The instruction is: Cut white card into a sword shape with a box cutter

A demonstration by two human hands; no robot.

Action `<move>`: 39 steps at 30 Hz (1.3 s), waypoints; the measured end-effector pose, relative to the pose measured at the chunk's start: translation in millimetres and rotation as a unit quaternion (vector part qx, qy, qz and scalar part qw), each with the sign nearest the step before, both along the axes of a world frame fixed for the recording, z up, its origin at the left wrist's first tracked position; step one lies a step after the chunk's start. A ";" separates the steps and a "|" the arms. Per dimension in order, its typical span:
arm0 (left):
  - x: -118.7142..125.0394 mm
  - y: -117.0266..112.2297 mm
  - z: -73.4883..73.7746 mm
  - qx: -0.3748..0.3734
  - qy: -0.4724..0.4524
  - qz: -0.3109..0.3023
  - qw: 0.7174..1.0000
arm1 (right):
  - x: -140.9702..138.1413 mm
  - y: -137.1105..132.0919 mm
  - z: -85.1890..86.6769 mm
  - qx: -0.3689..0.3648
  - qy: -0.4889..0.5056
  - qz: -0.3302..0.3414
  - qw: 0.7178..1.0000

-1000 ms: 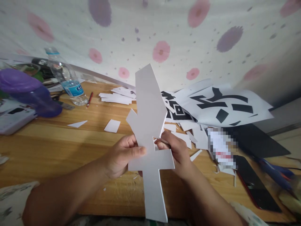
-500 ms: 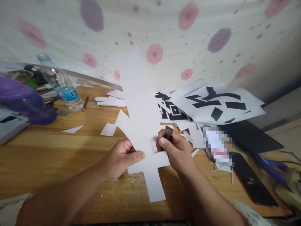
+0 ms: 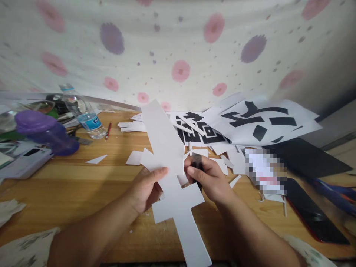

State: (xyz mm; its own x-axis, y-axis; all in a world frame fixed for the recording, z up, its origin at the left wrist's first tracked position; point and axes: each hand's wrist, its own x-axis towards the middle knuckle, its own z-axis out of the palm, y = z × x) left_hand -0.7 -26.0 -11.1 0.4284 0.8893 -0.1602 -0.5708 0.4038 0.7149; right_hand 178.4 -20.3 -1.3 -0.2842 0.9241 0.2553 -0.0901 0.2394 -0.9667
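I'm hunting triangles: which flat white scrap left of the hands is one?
The thin white paper triangle, alone in front of the slim red pen or pencil. It's pointed; the broader white paper piece looks four-sided, the piled white paper strips long.

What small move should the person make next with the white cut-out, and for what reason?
Perhaps the right hand should bring the dark tool gently to the edge of the notch in the white cut-out. It holds the tool close beside that notch, while the left hand grips the cut-out from the opposite side.
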 end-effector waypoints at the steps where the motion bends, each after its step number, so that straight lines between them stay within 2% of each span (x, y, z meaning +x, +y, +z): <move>1: -0.4 -0.2 1.1 -0.006 0.008 0.013 1.000 | 0.9 0.9 -1.6 0.014 -0.002 -0.021 1.000; 4: -1.9 0.0 5.1 -0.029 0.035 0.057 0.997 | 2.9 3.7 -7.7 0.051 -0.037 -0.070 0.996; 8: -3.1 -0.1 11.4 -0.020 0.031 0.084 0.996 | 1.5 4.9 -14.6 0.076 -0.127 -0.061 0.987; 12: -5.0 -1.8 15.1 -0.016 0.011 0.067 0.998 | -1.2 4.1 -15.4 0.148 -0.203 -0.074 0.965; 17: -6.4 -2.6 15.6 -0.020 -0.023 0.024 0.999 | -5.8 5.0 -12.8 0.301 -0.240 -0.075 0.920; 19: -5.8 -2.7 15.8 -0.015 -0.026 0.024 0.999 | -8.3 5.7 -11.9 0.337 -0.242 -0.064 0.908; 24: -3.3 -4.2 15.5 -0.025 -0.027 0.062 0.997 | -12.6 5.8 -9.5 0.373 -0.263 -0.077 0.886; 30: -2.9 -6.2 14.0 -0.011 -0.036 0.024 0.999 | -13.9 4.1 -7.8 0.401 -0.266 -0.107 0.870; 39: -3.7 -5.6 9.8 -0.012 -0.023 0.022 0.999 | -13.2 2.2 -7.6 0.401 -0.293 -0.110 0.861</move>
